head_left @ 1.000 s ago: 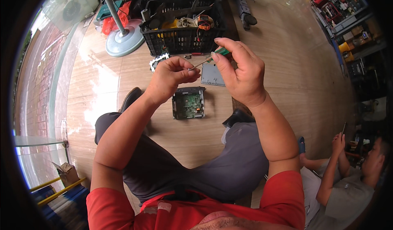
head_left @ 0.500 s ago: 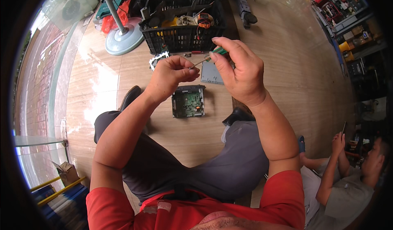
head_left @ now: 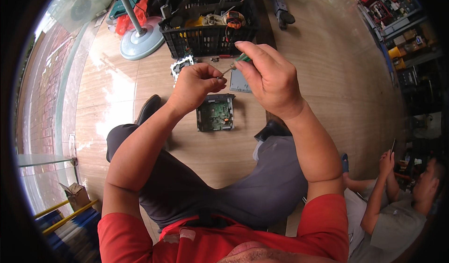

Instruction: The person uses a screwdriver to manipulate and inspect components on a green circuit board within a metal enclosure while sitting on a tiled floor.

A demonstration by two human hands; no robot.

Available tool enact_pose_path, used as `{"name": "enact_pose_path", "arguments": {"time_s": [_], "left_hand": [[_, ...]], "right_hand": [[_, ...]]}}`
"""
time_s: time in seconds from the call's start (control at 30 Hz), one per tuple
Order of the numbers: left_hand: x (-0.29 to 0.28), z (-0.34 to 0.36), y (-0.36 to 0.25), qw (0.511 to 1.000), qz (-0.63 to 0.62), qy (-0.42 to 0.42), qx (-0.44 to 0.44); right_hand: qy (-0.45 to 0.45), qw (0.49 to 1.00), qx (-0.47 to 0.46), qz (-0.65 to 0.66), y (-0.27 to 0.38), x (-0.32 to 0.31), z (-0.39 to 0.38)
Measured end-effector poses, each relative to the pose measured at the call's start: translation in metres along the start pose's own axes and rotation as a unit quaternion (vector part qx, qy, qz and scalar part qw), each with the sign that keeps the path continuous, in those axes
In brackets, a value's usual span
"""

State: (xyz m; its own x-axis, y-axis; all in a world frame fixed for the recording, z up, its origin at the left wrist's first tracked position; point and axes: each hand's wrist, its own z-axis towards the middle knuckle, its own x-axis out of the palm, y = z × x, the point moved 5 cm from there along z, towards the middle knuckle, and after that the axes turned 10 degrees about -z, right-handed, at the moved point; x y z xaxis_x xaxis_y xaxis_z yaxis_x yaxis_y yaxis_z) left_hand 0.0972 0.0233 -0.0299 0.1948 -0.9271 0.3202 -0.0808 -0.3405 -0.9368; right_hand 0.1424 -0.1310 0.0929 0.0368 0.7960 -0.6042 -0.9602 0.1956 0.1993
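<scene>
My right hand (head_left: 271, 76) grips the green handle of a screwdriver (head_left: 243, 57) between thumb and fingers. Its metal shaft slants down and left to the fingertips of my left hand (head_left: 196, 81). Those fingers are pinched together around the tip; whatever else sits between them is too small to make out. Below the hands, on the floor, lies an open device housing with a green circuit board (head_left: 215, 114). A flat grey metal plate (head_left: 240, 81) rests behind it, partly covered by my right hand. A white-edged frame part (head_left: 180, 65) lies beyond my left hand.
A black plastic crate (head_left: 208, 40) full of tools and parts stands at the far side. Left of it is a fan's round base (head_left: 141, 44). My legs flank the housing. At the right a person (head_left: 397, 211) sits holding a phone; shelves (head_left: 402, 33) line the far right.
My right hand has shifted slightly left and the screwdriver's handle has turned a little in its fingers. My left hand keeps its pinch almost in place.
</scene>
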Motion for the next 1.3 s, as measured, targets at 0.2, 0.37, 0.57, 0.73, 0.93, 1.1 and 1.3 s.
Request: {"name": "enact_pose_path", "arguments": {"time_s": [0.2,0.37,0.57,0.73,0.93,1.1,1.3], "left_hand": [[0.000,0.001,0.003,1.000,0.021,-0.011,-0.009],[0.000,0.001,0.004,0.999,0.046,-0.014,-0.012],[0.000,0.002,0.007,0.998,0.053,-0.012,-0.021],[-0.002,0.003,0.010,1.000,-0.007,0.010,-0.026],[0.000,0.005,0.010,0.999,-0.011,0.030,-0.033],[-0.005,0.009,0.017,0.997,0.045,0.036,-0.048],[-0.049,0.021,-0.004,0.951,0.293,-0.023,0.093]], "right_hand": [[-0.002,1.000,0.006,0.008,-0.001,0.005,-0.003],[-0.006,1.000,0.002,0.001,-0.002,0.008,-0.004],[0.005,1.000,0.029,0.003,-0.004,0.007,-0.005],[0.006,0.999,0.051,0.011,-0.008,0.004,-0.005],[0.010,0.999,0.053,-0.002,-0.009,0.002,-0.005],[0.017,0.997,0.070,-0.007,-0.014,0.002,-0.007],[0.047,0.997,0.064,-0.018,-0.018,0.021,-0.012]]}}
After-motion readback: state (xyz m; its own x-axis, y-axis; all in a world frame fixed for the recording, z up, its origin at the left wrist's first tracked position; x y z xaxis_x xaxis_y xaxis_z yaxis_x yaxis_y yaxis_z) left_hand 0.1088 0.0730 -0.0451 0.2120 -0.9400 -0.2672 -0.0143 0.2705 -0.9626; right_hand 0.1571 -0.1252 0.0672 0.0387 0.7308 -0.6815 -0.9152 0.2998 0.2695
